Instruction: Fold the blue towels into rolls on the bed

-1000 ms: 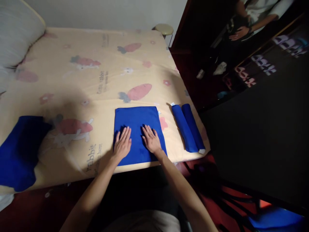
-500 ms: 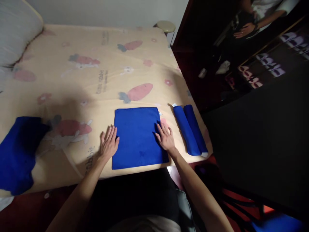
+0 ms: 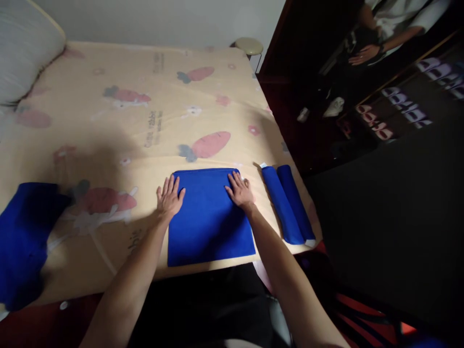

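A blue cloth (image 3: 208,222), flat and nearly square, lies at the near edge of a bed with a patterned yellow sheet (image 3: 137,130). My left hand (image 3: 169,197) rests open at its upper left edge, fingers spread. On its upper right corner lies my right hand (image 3: 239,190), also open with the fingers apart. Two rolled blue cloths (image 3: 282,205) (image 3: 295,203) sit side by side to the right of my right hand. At the far left is a crumpled blue cloth (image 3: 25,241).
A pale pillow (image 3: 29,53) is at the back left. Behind the bed's far right corner stands a round stool (image 3: 249,46). A person's hand (image 3: 363,55) shows at the upper right, above rows of slippers (image 3: 406,104). A large dark surface (image 3: 384,208) fills the right side.
Both my hands have slid forward along the flat cloth to its far corners. The bed and cloths appear slightly lower in view.
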### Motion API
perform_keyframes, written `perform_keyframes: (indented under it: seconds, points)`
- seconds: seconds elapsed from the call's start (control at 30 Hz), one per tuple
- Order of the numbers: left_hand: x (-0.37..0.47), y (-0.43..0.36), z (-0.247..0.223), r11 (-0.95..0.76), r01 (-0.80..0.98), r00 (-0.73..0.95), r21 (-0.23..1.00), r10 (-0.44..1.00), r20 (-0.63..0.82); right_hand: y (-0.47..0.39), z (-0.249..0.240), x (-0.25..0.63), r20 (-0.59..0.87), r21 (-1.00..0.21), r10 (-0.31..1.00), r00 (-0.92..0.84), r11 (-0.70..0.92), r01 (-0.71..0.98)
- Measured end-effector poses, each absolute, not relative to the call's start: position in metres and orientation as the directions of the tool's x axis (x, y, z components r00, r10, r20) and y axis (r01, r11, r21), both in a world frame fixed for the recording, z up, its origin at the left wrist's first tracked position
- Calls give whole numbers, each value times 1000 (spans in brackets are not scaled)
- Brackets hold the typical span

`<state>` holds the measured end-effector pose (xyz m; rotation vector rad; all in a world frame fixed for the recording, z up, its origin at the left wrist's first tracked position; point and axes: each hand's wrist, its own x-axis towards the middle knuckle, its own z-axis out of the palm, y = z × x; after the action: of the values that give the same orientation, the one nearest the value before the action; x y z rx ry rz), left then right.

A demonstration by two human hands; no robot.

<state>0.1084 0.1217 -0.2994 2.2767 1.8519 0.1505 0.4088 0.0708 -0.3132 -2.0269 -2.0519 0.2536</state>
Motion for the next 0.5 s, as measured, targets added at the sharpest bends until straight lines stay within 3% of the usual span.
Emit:
perform_keyframes:
  seconds: [0.13, 0.23, 0.37, 0.5]
  points:
    - [93, 115, -293, -182, 959, 183, 217, 983, 14, 58, -310, 425, 68, -277, 988, 137, -113, 954]
    - [103, 73, -288, -321, 926, 297, 199, 945, 139, 27, -307, 404, 150, -278, 978, 147, -101, 955]
    - [121, -14, -288, -644, 740, 631, 196, 765, 129, -42, -304, 356, 185, -288, 967, -176, 224, 931]
    - [110, -72, -294, -727, 659, 727, 194, 681, 84, -108, -302, 336, 155, -294, 871, -466, 491, 820]
